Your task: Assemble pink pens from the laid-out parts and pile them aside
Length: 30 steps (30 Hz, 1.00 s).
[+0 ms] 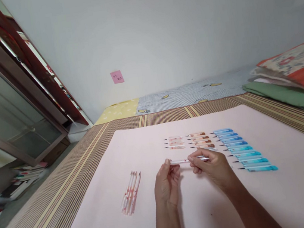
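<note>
My left hand (167, 181) and my right hand (211, 166) hold one slim, pale pen (179, 161) level between them above a pink sheet. Left fingertips pinch its left end, while the right thumb and fingers close round it farther along. Its right end sticks out past my right fingers, partly hidden by them. Just beyond my hands lie a column of pale pink-patterned pens (176, 142) and a column of brown ones (205, 141), with dark tips pointing left. Beside my right hand runs a longer column of blue to turquoise pens (250, 154). A bundle of pink-patterned pens (130, 193) lies left of my left hand.
The pink sheet (98, 216) covers much of a striped mat (53, 199). Folded bedding (293, 94) is stacked at the right edge. A wall with a pink sticky note (117, 77) stands behind. On the left are a glass-paned door (11, 99) and the floor below.
</note>
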### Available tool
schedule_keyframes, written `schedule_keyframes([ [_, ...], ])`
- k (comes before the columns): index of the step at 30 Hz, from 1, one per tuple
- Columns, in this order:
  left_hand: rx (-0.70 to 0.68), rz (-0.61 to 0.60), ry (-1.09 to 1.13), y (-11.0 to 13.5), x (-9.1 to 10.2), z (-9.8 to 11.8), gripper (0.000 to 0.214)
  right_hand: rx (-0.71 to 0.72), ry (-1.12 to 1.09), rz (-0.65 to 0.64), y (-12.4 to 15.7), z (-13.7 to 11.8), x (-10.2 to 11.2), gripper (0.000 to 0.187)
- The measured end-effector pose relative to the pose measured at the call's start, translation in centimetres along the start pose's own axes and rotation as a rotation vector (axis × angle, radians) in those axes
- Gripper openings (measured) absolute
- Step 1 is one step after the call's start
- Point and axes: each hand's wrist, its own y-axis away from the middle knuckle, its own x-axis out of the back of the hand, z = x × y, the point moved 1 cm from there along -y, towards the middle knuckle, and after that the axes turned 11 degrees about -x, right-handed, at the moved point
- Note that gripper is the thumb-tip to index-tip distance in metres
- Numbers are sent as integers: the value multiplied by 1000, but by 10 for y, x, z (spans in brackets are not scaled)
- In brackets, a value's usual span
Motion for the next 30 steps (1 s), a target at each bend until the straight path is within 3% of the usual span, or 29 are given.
schedule_keyframes([
  [11, 60, 71, -43, -5, 4, -4, 17, 87, -53, -194, 1, -3, -3, 41],
  [14, 13, 20, -25, -5, 4, -3, 15, 80, -88, -157, -2, 1, -5, 39],
  [21, 11, -220, 35, 4, -4, 2, 52, 79, -116, 23, -3, 0, -4, 44],
  [24, 41, -170, -35, 4, -2, -1, 41, 85, -131, 49, -1, -2, -5, 44],
  [26, 51, -134, -116, 2, 0, -5, 45, 82, -128, 55, -1, -3, -5, 45],
  [30, -30, -192, -197, -2, 2, -7, 45, 76, -114, 62, 0, -4, -5, 46],
])
